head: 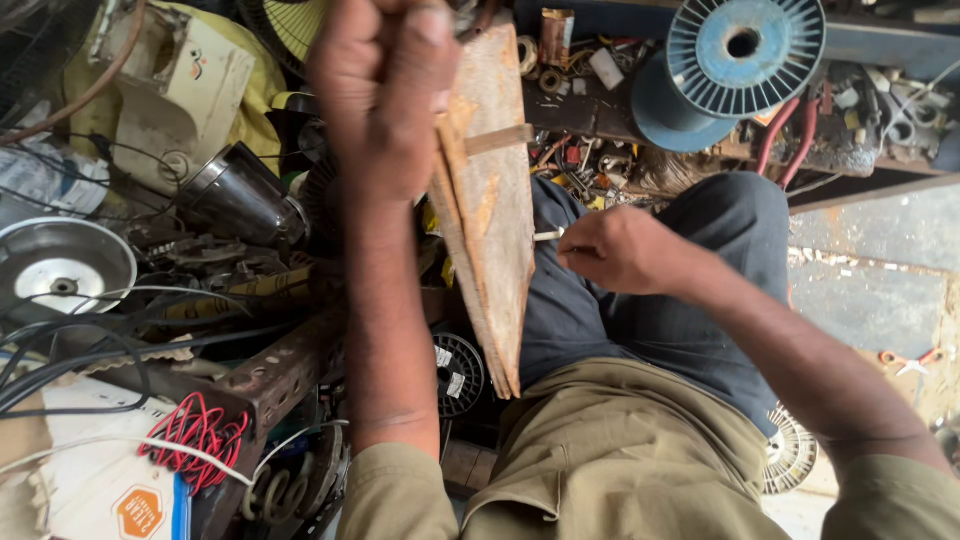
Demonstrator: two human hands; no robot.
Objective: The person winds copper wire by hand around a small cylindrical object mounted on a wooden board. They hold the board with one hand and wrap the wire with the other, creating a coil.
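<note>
Workshop clutter of wire, fan parts and scrap metal fills the background. At its middle stands a worn wooden board [495,200], upright on edge between the knees. Left of the board's top, the left hand [385,85] is closed in a fist, seemingly gripping that end. Right of the board, the right hand [620,250] pinches a thin pale stick [548,235] whose tip touches the wood. Beyond the board sits a blue spool [735,55]; far left of it, red wire [195,435].

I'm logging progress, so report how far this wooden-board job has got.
Done: nothing finished shows. In hand: left hand grips the wooden board upright; right hand pinches a thin stick at its edge. Left: blue spool and red wire coil lie untouched.
</note>
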